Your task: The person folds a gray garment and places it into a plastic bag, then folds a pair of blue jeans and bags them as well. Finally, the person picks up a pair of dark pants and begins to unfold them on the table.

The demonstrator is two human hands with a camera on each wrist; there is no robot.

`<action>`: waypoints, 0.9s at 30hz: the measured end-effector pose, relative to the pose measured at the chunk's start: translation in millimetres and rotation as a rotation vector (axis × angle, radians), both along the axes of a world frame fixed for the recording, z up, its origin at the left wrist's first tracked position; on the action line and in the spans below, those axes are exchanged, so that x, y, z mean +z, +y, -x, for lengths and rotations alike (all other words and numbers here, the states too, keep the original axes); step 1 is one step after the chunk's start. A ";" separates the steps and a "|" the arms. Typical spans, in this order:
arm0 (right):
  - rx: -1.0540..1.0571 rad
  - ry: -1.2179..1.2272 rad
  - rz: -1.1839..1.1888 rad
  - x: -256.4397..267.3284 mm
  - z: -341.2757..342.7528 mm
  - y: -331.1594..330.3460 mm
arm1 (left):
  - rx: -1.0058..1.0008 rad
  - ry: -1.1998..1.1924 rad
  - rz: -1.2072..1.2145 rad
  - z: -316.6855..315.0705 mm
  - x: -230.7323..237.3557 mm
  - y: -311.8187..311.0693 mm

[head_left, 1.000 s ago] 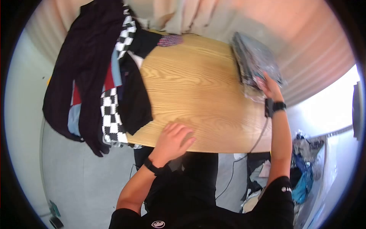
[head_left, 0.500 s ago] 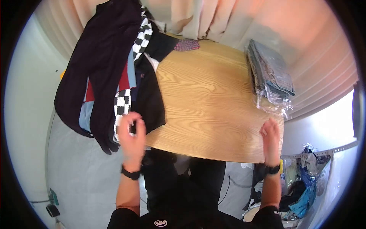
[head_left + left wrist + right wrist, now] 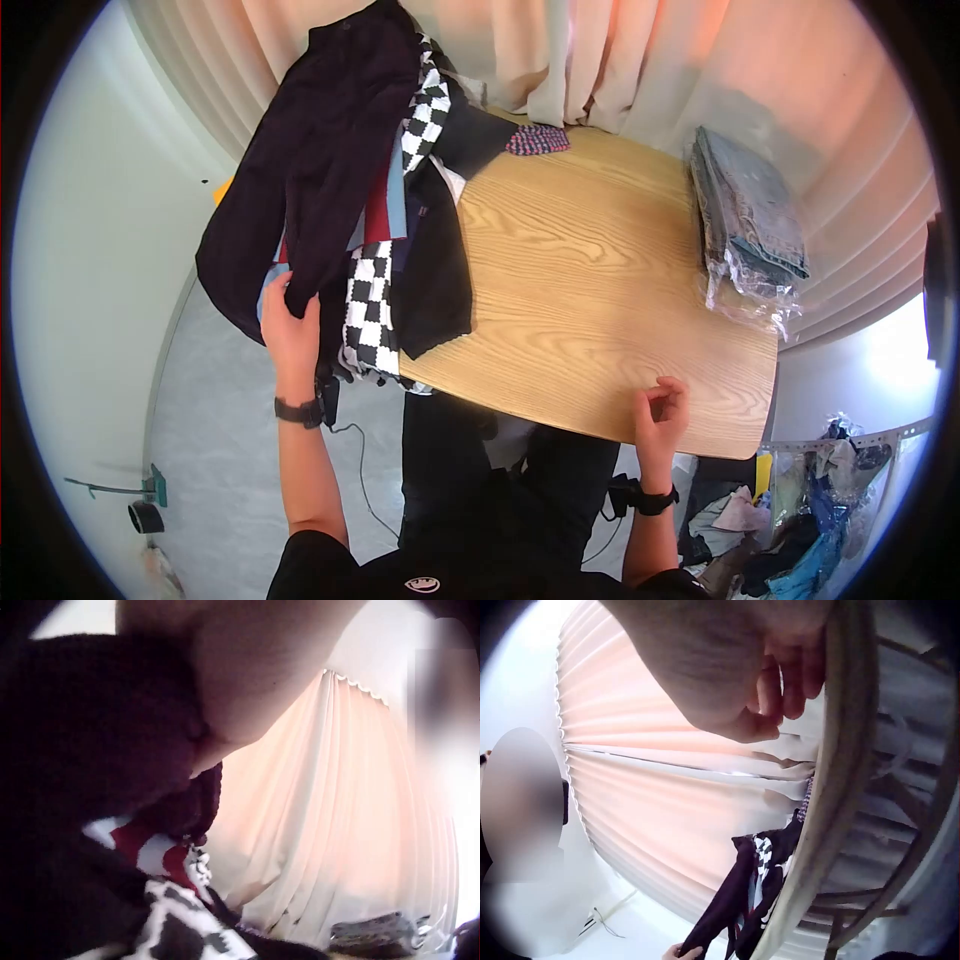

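A dark garment (image 3: 330, 140) with long legs or sleeves lies on top of the clothes at the table's left. My left hand (image 3: 291, 335) grips its lower end, fingers around the cloth; the left wrist view shows the dark cloth (image 3: 90, 735) close up. Beneath lie a black-and-white checkered piece (image 3: 370, 305), a red and light-blue striped piece (image 3: 376, 218) and a black garment (image 3: 436, 270). My right hand (image 3: 660, 415), holding nothing, is at the table's front edge with fingers loosely bent; the right wrist view shows this hand (image 3: 780, 675) beside the table edge.
Folded jeans in clear plastic (image 3: 755, 210) lie at the table's (image 3: 560, 280) back right. A patterned piece (image 3: 538, 140) sits near the curtain (image 3: 640, 70). Bagged clothes (image 3: 820, 510) hang or lie at the lower right. A cable (image 3: 362, 480) runs along the floor.
My right hand has come away from the bagged jeans and moved left along the table's front. My left hand has moved left onto the dark garment and taken hold of its end. The view has shifted.
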State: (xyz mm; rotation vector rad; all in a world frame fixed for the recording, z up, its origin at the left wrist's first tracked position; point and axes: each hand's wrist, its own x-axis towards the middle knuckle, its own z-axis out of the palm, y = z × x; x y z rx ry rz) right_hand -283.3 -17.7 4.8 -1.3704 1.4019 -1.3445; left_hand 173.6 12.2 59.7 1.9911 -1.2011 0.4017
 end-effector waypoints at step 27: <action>-0.009 0.409 0.175 4.4 -14.7 4.1 | -0.425 -0.459 -0.226 -17.2 46.9 -172.7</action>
